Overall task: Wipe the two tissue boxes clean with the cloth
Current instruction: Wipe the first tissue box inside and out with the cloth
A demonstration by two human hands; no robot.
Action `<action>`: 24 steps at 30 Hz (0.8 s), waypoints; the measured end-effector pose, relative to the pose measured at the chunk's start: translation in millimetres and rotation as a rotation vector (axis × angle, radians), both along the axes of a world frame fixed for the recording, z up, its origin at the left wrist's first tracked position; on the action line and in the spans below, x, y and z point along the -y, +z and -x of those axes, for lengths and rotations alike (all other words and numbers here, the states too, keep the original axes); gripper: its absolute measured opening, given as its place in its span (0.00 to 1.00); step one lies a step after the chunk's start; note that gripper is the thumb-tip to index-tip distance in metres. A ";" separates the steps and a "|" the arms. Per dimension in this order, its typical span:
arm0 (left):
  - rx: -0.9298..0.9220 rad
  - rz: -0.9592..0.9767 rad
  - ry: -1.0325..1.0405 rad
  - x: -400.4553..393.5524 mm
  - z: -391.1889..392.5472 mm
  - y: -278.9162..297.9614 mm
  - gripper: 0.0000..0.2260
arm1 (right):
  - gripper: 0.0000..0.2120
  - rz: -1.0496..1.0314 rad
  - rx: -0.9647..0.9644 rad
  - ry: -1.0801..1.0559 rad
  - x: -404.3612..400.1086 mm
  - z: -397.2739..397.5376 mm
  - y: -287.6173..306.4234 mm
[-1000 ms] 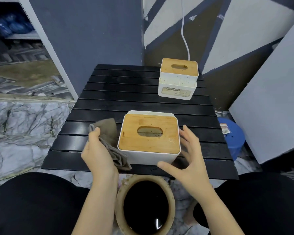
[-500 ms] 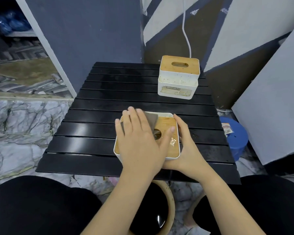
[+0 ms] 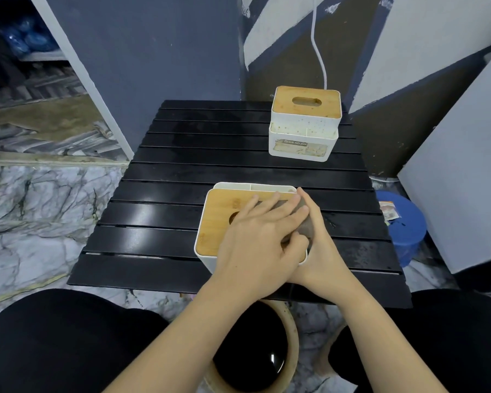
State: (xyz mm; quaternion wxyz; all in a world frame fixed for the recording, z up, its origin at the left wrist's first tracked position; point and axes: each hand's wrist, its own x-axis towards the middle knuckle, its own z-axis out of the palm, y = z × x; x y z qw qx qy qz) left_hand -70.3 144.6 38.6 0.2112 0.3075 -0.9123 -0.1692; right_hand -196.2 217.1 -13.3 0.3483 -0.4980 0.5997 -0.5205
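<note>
A white tissue box with a bamboo lid (image 3: 219, 214) stands near the front edge of the black slatted table (image 3: 159, 211). My left hand (image 3: 258, 236) lies flat on the right half of that lid, pressing the grey-brown cloth (image 3: 306, 225) under its fingers; only a bit of cloth shows at the lid's right edge. Gripping the box's right side is my right hand (image 3: 323, 251), with its fingers along the wall. A second tissue box (image 3: 305, 126), white with brown specks and a worn label, stands at the table's far right.
A round basin of dark water (image 3: 255, 355) sits on the floor between my knees, under the table's front edge. A blue plastic stool (image 3: 406, 225) stands right of the table. A white cable (image 3: 319, 52) hangs down the wall behind the far box.
My left hand brought the cloth from the box's left side onto the lid and swept it to the right half. My right hand closed onto the box's right side.
</note>
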 end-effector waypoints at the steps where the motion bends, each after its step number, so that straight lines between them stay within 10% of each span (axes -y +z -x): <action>1: -0.020 -0.021 -0.021 -0.1 -2.3 0.1 0.24 | 0.61 -0.004 0.009 0.004 -0.2 0.3 -0.7; 14: -0.197 0.062 -0.351 12.6 -49.0 -10.0 0.17 | 0.61 -0.029 -0.092 -0.049 -1.4 4.1 0.6; 24: -0.173 -0.014 -0.222 53.5 -115.1 -4.9 0.20 | 0.63 -0.056 -0.094 -0.015 0.0 6.5 7.3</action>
